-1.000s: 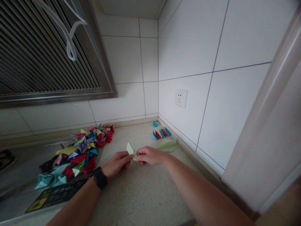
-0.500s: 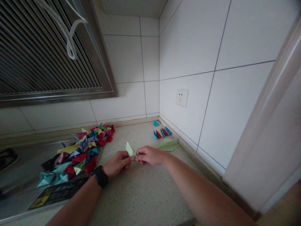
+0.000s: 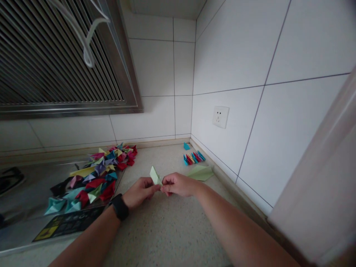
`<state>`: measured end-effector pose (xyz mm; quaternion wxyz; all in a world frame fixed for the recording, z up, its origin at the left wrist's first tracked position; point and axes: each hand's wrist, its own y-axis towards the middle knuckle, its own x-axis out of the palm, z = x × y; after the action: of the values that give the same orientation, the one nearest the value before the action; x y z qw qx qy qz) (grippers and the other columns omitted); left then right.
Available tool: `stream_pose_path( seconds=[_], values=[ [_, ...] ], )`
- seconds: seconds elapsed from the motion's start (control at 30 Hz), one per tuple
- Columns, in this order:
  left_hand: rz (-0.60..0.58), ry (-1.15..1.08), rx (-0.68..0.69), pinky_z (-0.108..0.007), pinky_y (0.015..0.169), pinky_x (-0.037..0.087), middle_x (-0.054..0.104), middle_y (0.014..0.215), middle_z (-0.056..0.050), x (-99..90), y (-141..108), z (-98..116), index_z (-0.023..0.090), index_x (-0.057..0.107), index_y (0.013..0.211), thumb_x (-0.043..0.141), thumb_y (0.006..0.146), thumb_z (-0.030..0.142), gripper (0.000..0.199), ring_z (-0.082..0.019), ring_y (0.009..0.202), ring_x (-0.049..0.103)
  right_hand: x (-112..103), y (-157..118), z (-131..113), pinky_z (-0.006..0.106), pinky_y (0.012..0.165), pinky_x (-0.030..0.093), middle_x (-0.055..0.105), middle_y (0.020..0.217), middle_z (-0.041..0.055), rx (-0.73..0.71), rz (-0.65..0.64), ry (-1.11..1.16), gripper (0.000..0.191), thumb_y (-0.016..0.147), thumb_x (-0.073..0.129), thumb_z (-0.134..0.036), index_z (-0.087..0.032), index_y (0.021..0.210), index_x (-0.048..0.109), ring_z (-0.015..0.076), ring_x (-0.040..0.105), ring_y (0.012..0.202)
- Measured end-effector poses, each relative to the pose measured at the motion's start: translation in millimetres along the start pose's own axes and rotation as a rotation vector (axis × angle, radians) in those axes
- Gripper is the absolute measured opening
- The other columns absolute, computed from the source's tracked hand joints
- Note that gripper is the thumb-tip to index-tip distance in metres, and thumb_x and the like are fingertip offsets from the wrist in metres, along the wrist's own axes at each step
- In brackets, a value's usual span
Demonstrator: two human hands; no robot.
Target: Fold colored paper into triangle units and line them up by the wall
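A small pale green folded paper point(image 3: 155, 175) stands up between my two hands, above the speckled counter. My left hand point(image 3: 141, 191), with a black watch on its wrist, pinches its lower left side. The fingers of my right hand point(image 3: 175, 184) are closed on its lower right end, close to the left fingertips. Behind my right wrist a flat light green paper point(image 3: 200, 172) lies on the counter. Further back is a row of small folded pieces point(image 3: 194, 158) in blue, red and yellow, with a single blue piece point(image 3: 186, 146) behind it.
A heap of many-coloured folded papers point(image 3: 102, 170) covers part of the steel stove top point(image 3: 25, 211) at the left. A slatted metal range hood point(image 3: 133, 107) hangs above. Tiled walls meet behind the counter point(image 3: 167, 230), with a socket point(image 3: 221, 117) at the right.
The view has shifted slightly, moving the scene a little. The green paper tilts a bit more between my fingers, and both hands keep their hold.
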<state>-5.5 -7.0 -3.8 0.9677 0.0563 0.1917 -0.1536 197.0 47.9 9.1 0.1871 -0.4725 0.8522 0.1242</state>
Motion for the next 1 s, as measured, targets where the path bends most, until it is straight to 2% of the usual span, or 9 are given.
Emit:
stream_pose_path(
  seconds=[0.27, 0.47, 0.63, 0.77, 1.0],
  values=[
    [-0.023, -0.021, -0.022, -0.021, 0.044, 0.024, 0.046, 0.05, 0.004, 0.8, -0.7, -0.8, 0.013, 0.055, 0.069, 0.053, 0.08, 0.053, 0.041, -0.008, 0.044, 0.035, -1.6, -1.2, -2.1, 0.02, 0.058, 0.036, 0.059, 0.067, -0.0012, 0.025, -0.011, -0.018, 0.032, 0.082, 0.058, -0.045, -0.014, 0.076, 0.058, 0.0076, 0.048, 0.057],
    [-0.01, 0.003, -0.004, -0.021, 0.043, 0.021, 0.045, 0.049, 0.004, 1.0, -2.2, -0.2, 0.013, 0.058, 0.069, 0.054, 0.079, 0.053, 0.041, -0.007, 0.043, 0.032, -2.8, -4.0, -9.0, 0.019, 0.058, 0.036, 0.06, 0.066, -0.001, 0.022, -0.051, -0.017, 0.025, 0.084, 0.057, -0.037, -0.014, 0.076, 0.059, 0.0081, 0.05, 0.059],
    [-0.014, 0.014, -0.019, -0.021, 0.044, 0.023, 0.045, 0.05, 0.004, 0.9, -0.8, 1.9, 0.013, 0.058, 0.073, 0.053, 0.078, 0.055, 0.044, -0.008, 0.044, 0.034, -2.6, -2.5, -2.2, 0.019, 0.057, 0.037, 0.06, 0.067, -0.0004, 0.023, -0.016, -0.022, 0.027, 0.083, 0.058, -0.04, -0.014, 0.078, 0.06, 0.0077, 0.048, 0.056],
    [0.031, 0.047, -0.045, -0.021, 0.045, 0.024, 0.045, 0.052, 0.004, 1.1, -1.0, 2.9, 0.014, 0.057, 0.072, 0.054, 0.078, 0.055, 0.042, -0.008, 0.045, 0.035, -2.9, -1.6, 0.6, 0.02, 0.059, 0.037, 0.062, 0.069, -0.0003, 0.025, 0.002, -0.08, 0.024, 0.083, 0.058, -0.038, -0.014, 0.081, 0.062, 0.008, 0.05, 0.058],
    [0.025, 0.051, -0.024, -0.021, 0.046, 0.026, 0.047, 0.053, 0.004, 0.2, -0.8, 1.1, 0.013, 0.057, 0.071, 0.054, 0.079, 0.051, 0.039, -0.008, 0.047, 0.037, -4.1, -2.4, -0.5, 0.019, 0.058, 0.037, 0.064, 0.071, 0.0009, 0.049, -0.016, -0.11, 0.029, 0.085, 0.056, -0.042, -0.014, 0.086, 0.064, 0.0087, 0.052, 0.06]
  ],
)
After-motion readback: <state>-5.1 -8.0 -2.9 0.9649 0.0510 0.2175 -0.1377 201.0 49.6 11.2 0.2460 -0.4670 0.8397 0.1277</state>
